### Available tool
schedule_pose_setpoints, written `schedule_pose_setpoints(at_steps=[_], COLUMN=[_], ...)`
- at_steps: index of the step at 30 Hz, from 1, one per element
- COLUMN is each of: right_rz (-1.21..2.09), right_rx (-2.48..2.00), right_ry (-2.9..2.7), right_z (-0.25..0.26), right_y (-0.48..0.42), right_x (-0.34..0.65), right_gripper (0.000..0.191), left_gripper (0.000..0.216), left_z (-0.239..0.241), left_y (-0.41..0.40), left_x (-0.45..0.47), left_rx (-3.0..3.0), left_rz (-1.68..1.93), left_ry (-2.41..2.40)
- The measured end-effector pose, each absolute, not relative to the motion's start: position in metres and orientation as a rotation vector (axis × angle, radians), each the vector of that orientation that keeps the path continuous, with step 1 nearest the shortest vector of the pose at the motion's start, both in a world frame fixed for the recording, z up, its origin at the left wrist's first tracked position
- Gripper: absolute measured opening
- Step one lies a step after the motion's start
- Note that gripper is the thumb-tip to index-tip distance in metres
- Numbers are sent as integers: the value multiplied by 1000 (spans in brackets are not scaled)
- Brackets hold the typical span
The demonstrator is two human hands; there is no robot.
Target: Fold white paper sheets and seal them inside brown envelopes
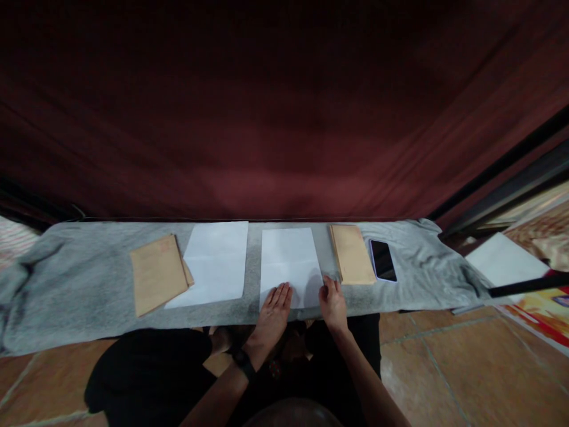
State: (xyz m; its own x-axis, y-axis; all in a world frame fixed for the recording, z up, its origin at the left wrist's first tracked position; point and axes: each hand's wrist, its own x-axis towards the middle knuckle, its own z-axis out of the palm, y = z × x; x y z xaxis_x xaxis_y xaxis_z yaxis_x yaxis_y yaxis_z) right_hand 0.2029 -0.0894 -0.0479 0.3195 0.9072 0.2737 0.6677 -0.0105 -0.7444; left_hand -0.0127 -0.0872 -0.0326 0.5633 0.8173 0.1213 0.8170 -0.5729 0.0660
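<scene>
While both hands sit at the near edge of the middle white sheet [290,261], nothing is lifted. Left hand [274,311] lies palm-down, fingers [281,295] straight and close together, tips resting on the sheet's near-left corner. Right hand [333,302] is at the sheet's near-right corner, fingers curled at the paper edge; can't tell if they pinch it or just touch it.

The sheet lies flat on the grey cloth [80,284] covering the low desk, roughly centred, long side running away from the person.

Relative to that sheet:
- just right of it: stack of brown envelopes [352,254], lying flat, small gap between
- further right, beside the envelopes: black phone [383,260], screen up
- left of it, narrow strip of cloth between: second white sheet [216,263], with a fold crease
- left again: another brown envelope stack [157,273], angled, overlapping the second sheet's left edge
- well off to the right, off the cloth: another white sheet [504,261]

Dark watch band [243,359] on the left wrist. Dark red curtain [284,118] behind the desk; tiled floor [444,367] below.
</scene>
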Motion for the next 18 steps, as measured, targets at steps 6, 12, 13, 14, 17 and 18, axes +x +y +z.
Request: schedule_pose_setpoints(at_steps=[6, 12, 13, 14, 17, 18], right_rz=[257, 255, 243, 234, 225, 220], right_rx=[-1618, -1713, -1756, -1778, -1719, -1690], right_ry=[-1794, -1940, -1931, -1923, -1978, -2018], right_z=[-36, -39, -39, -38, -36, -36], right_y=[-84, -74, -72, -69, -59, -57], right_x=[180, 158, 157, 156, 153, 152], right_gripper=[44, 45, 44, 44, 46, 46], left_gripper=[73, 67, 66, 64, 62, 63], left_z=[-31, -30, -32, -33, -37, -37], left_y=[-83, -87, -87, -87, -85, -85], left_x=[-20, -12, -10, -10, -13, -15], left_rx=[2754, 2752, 2749, 2745, 2734, 2728], left_rz=[290, 203, 201, 209, 269, 295], left_ry=[1405, 1489, 1500, 1505, 1473, 1457])
